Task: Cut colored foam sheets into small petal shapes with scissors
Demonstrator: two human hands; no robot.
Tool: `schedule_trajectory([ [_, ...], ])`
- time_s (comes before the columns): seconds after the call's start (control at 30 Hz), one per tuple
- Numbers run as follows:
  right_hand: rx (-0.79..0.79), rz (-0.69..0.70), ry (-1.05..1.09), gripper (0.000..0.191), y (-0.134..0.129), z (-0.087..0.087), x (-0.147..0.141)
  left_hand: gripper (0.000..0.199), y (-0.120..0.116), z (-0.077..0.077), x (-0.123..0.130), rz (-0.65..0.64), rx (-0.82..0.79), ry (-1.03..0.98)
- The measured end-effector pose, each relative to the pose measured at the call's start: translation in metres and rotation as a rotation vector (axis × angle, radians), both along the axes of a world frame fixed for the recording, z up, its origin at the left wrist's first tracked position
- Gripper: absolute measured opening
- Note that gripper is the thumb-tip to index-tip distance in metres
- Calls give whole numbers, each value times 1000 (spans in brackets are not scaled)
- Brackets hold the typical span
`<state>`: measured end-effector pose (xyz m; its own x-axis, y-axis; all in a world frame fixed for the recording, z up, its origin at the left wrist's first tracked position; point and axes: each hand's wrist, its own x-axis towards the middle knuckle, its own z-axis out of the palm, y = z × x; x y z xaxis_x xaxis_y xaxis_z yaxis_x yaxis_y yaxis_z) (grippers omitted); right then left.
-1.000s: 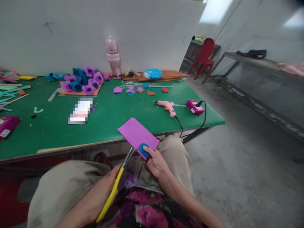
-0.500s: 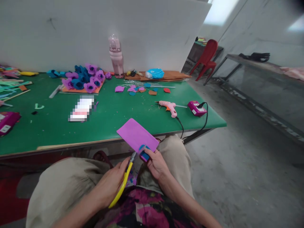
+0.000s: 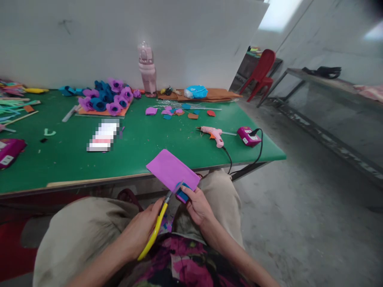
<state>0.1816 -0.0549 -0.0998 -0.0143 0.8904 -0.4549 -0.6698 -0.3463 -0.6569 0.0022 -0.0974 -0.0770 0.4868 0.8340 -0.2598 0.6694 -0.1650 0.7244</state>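
Observation:
Yellow-handled scissors (image 3: 155, 229) are gripped in my left hand (image 3: 146, 223), their blades at the lower edge of a purple sheet (image 3: 170, 167). My right hand (image 3: 198, 204) pinches that sheet near its lower right corner, together with a small blue piece (image 3: 183, 193) lying on it. The sheet is held tilted above my lap, in front of the table edge. Part of the left fingers is hidden behind the scissors and the hand itself.
On the green table (image 3: 143, 159) lie a pink glue gun (image 3: 213, 134), a magenta socket box (image 3: 248, 136), purple and blue flowers (image 3: 104, 97), small cut pieces (image 3: 167, 111) and a blurred-out phone (image 3: 104, 135). A pink bottle (image 3: 147, 73) stands behind.
The scissor blades have shifted slightly at the blue piece and sheet edge. Both hands keep their holds, almost unmoved.

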Motion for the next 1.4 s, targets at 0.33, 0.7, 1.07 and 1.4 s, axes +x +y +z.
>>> schedule_trajectory([
  [0.33, 12, 19, 0, 30, 0, 1, 0, 58, -5, 1, 2, 22, -4, -3],
  [0.7, 14, 34, -4, 32, -1, 2, 1, 48, -6, 3, 2, -5, 5, 30],
  [1.07, 12, 47, -21, 33, -1, 0, 3, 47, -7, 2, -2, -31, 7, 51],
  [1.4, 45, 75, -27, 36, -2, 0, 4, 48, -6, 15, -4, -21, -66, 46],
])
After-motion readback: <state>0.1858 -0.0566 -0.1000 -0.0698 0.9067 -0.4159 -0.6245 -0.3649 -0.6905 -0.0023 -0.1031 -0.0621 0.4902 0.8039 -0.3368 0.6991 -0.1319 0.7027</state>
